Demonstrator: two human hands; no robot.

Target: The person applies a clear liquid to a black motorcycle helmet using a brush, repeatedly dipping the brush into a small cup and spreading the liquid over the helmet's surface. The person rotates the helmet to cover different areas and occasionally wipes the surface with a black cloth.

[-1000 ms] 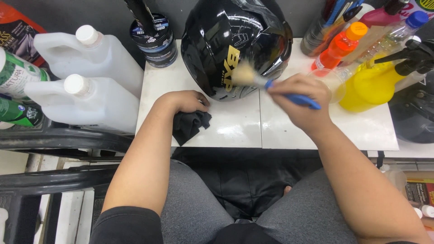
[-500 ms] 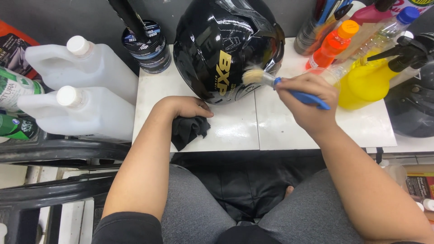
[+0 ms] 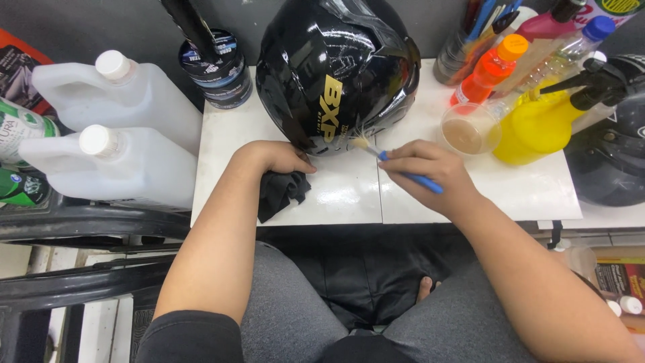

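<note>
Landmark: black glossy helmet [image 3: 336, 74], gold lettering on its near face, standing on the white tiled tabletop [image 3: 336, 195] at centre rear.

Right hand [image 3: 426, 171]: just in front of the helmet, to its right side. Fingers curled narrow around a small brush [image 3: 396, 168] with a blue handle. Long axis of the brush runs from the hand up and leftward; pale bristles touch, or all but touch, the helmet's lower edge below the lettering. This hand is the nearer to the working spot.

Left hand [image 3: 279, 158]: in front of the helmet, to its left, knuckles against the shell's lower rim. Fingers closed over a black cloth [image 3: 282, 191] bunched on the tabletop.

Left of the helmet: two white jugs [image 3: 114, 144] and a dark round tin [image 3: 218, 70].

Right of the helmet: clear cup [image 3: 467, 131] of brownish liquid, yellow spray bottle [image 3: 537, 128], orange bottle [image 3: 487, 70].
</note>
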